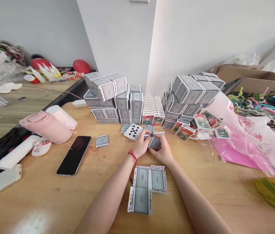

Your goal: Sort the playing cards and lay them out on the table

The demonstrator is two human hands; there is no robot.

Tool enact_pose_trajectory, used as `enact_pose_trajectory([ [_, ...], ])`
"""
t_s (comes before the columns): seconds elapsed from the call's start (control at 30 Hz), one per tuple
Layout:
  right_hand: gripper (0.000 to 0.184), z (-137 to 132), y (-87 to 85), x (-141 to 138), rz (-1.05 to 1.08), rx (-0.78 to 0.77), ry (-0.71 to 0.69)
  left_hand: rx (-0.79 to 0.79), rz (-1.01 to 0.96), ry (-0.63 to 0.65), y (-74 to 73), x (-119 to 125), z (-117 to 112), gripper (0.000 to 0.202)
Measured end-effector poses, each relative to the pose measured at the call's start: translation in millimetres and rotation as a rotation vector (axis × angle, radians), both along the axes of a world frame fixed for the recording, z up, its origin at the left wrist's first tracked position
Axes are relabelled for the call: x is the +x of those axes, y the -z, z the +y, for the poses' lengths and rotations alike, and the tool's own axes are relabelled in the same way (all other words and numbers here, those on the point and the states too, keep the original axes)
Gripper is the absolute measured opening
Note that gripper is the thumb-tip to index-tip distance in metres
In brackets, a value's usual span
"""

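Observation:
Both of my hands meet over the middle of the table around a folded playing-card piece with a grey patterned back. My left hand, with a red string bracelet at the wrist, pinches its left side. My right hand grips the right side, fingers curled round it. Just left of my left hand lies a face-up ten of spades. Below my hands, between my forearms, are several card backs in overlapping piles. Another small card piece sits apart on the left.
Stacked card blocks rise at the back left, more card blocks at the back right, with card boxes between. Left are a black phone and a pink bottle. Right are pink plastic wrapping and a yellow-green tape roll.

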State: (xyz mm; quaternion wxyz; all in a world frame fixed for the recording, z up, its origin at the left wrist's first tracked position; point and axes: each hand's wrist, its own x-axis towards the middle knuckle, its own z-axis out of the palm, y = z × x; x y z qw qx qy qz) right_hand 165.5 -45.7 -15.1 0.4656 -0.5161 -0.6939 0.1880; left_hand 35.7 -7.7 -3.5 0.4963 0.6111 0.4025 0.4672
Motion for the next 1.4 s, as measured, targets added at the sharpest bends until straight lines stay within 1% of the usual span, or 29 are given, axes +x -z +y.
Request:
enact_pose_trajectory([
  [0.1, 0.047, -0.1, -0.7, -0.4, -0.027, 0.054, 0.01, 0.086, 0.023, 0.006, -2.3, 0.8, -2.4, 0.017],
  [0.2, 0.049, -0.9, -1.0, -1.1, -0.031, 0.071, 0.023, 0.11, 0.036, 0.006, -2.3, 1.1, -4.3, 0.017],
  [0.33, 0.051, -2.5, -2.5, -1.9, -0.038, 0.078, 0.005, 0.098, 0.036, 0.001, -0.9, 0.2, -5.1, 0.02],
  [0.5, 0.047, -3.8, -4.2, -2.0, -0.058, 0.11, -0.025, 0.112, 0.006, -0.013, -0.3, -0.1, -6.4, 0.024],
  [0.67, 0.045, -4.5, -4.2, -1.6, -0.102, 0.103, -0.054, 0.042, -0.094, 0.047, -0.9, 1.2, -7.8, 0.024],
  [0.8, 0.04, -5.2, -3.4, -1.2, -0.149, 0.076, -0.048, -0.021, -0.15, 0.053, -1.5, 1.9, -8.1, 0.022],
  [0.9, 0.04, -4.9, -3.1, -1.0, -0.165, 0.092, -0.065, -0.013, -0.167, 0.052, -1.9, 1.1, -8.1, 0.02],
  [1.07, 0.045, -4.4, -2.9, -0.5, -0.159, 0.113, -0.112, 0.033, -0.141, 0.025, -4.8, -0.2, -7.3, 0.018],
  [1.23, 0.048, -5.4, -0.3, -1.9, -0.187, 0.143, -0.084, 0.006, -0.119, 0.019, -7.3, 0.6, -6.2, 0.022],
  [1.4, 0.052, -4.3, 2.6, -5.5, -0.21, 0.177, -0.08, 0.016, -0.113, 0.002, -7.5, -0.1, -4.9, 0.024],
])
